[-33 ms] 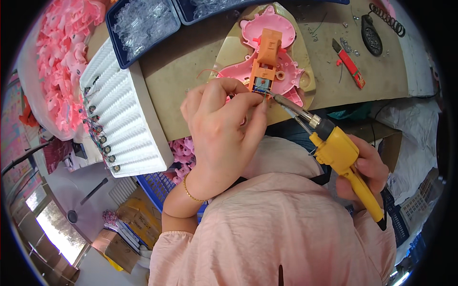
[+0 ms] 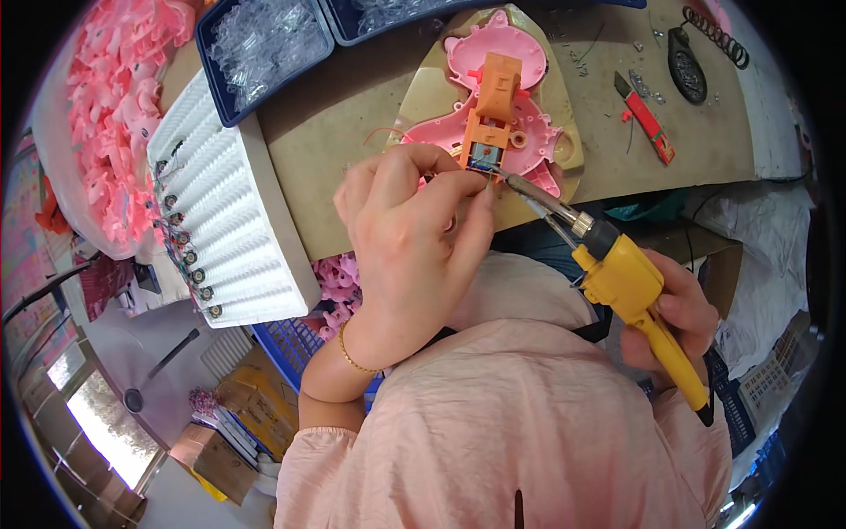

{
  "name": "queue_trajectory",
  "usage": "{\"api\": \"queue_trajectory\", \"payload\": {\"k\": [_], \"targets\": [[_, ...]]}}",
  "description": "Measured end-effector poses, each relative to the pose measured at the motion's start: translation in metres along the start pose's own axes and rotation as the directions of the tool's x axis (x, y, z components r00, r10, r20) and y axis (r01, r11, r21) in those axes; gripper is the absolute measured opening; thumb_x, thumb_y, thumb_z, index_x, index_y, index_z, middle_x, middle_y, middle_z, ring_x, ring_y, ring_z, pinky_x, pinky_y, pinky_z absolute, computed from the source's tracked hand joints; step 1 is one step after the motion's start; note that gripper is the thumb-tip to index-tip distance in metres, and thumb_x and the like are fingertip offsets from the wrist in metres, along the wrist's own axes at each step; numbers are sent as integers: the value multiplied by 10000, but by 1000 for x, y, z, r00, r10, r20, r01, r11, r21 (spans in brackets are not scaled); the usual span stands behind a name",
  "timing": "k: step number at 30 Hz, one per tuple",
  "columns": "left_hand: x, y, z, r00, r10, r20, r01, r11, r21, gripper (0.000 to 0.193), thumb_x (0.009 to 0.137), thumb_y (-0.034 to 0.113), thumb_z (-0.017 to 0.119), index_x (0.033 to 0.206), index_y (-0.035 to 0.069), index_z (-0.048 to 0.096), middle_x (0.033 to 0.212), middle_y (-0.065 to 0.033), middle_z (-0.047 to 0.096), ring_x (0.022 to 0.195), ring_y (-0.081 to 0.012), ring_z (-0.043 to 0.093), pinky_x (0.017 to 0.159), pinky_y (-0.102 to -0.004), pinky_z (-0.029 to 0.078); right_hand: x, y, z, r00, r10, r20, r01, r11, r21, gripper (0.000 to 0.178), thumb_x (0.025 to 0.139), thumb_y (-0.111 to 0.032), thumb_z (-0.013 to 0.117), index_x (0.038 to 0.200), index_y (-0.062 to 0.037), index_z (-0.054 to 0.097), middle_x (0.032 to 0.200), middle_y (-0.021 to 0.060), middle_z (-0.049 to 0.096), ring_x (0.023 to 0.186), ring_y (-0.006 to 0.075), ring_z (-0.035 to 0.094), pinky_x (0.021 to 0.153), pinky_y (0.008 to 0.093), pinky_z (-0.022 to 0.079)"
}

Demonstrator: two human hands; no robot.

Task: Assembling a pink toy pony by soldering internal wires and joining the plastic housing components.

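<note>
My right hand (image 2: 674, 313) grips a yellow soldering gun (image 2: 624, 278) by its handle. The gun's metal tip meets the lower end of an orange plastic mechanism (image 2: 499, 88), where a small motor (image 2: 484, 152) sits. My left hand (image 2: 410, 220) is closed beside that end, thumb and forefinger pinched at a thin wire (image 2: 490, 181) by the tip. Under the mechanism lies a pink toy shell half (image 2: 527, 132), set in a yellowish holder (image 2: 560, 88) on the bench. Part of the shell is hidden behind my left fingers, as is whatever else they hold.
To the left stands a white ribbed foam tray (image 2: 238, 203) with wired round parts along its edge. Blue bins (image 2: 264, 101) of clear plastic pieces stand behind. Pink toy parts (image 2: 119, 115) fill a bag at far left. A red utility knife (image 2: 648, 123) lies right on the bench (image 2: 352, 106).
</note>
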State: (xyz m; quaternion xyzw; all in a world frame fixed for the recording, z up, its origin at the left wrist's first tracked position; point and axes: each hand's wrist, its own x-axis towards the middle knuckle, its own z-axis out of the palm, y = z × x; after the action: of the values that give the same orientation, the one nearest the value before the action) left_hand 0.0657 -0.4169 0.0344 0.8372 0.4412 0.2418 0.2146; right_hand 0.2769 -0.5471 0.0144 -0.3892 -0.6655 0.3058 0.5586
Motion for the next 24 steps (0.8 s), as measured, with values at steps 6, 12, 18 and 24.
{"api": "queue_trajectory", "payload": {"k": [6, 12, 18, 24], "targets": [[0, -1, -1, 1000, 7, 12, -7, 1000, 14, 73, 707, 107, 694, 770, 83, 667, 851, -45, 563, 818, -216, 473, 750, -325, 339, -12, -6, -12, 953, 209, 219, -207, 978, -32, 534, 747, -100, 735, 1151, -67, 388, 1112, 367, 508, 824, 386, 648, 637, 384, 538], [2, 0, -1, 1000, 20, 22, -20, 1000, 18, 72, 705, 104, 690, 769, 85, 664, 851, -47, 560, 827, -223, 471, 754, -329, 340, -13, -13, -12, 960, 227, 161, -210, 971, -117, 607, 771, -189, 732, 1225, -68, 348, 1131, 335, 519, 812, 364, 646, 660, 391, 523], [3, 0, -2, 999, 13, 32, -14, 999, 33, 72, 707, 118, 696, 763, 85, 665, 846, -48, 557, 817, -222, 466, 753, -331, 339, -5, -15, -8, 991, 110, 70, -89, 963, -255, 611, 783, -202, 728, 1242, -61, 350, 1136, 340, 512, 912, 361, 628, 742, 394, 520], [2, 3, -11, 999, 39, 15, -40, 997, 60, 143, 710, 101, 702, 849, 85, 673, 877, -57, 568, 841, -230, 478, 757, -340, 367, -26, -8, -7, 960, 166, -227, -185, 981, -62, 605, 811, -207, 702, 1280, -66, 349, 1249, 301, 452, 1108, 339, 531, 915, 406, 453]]}}
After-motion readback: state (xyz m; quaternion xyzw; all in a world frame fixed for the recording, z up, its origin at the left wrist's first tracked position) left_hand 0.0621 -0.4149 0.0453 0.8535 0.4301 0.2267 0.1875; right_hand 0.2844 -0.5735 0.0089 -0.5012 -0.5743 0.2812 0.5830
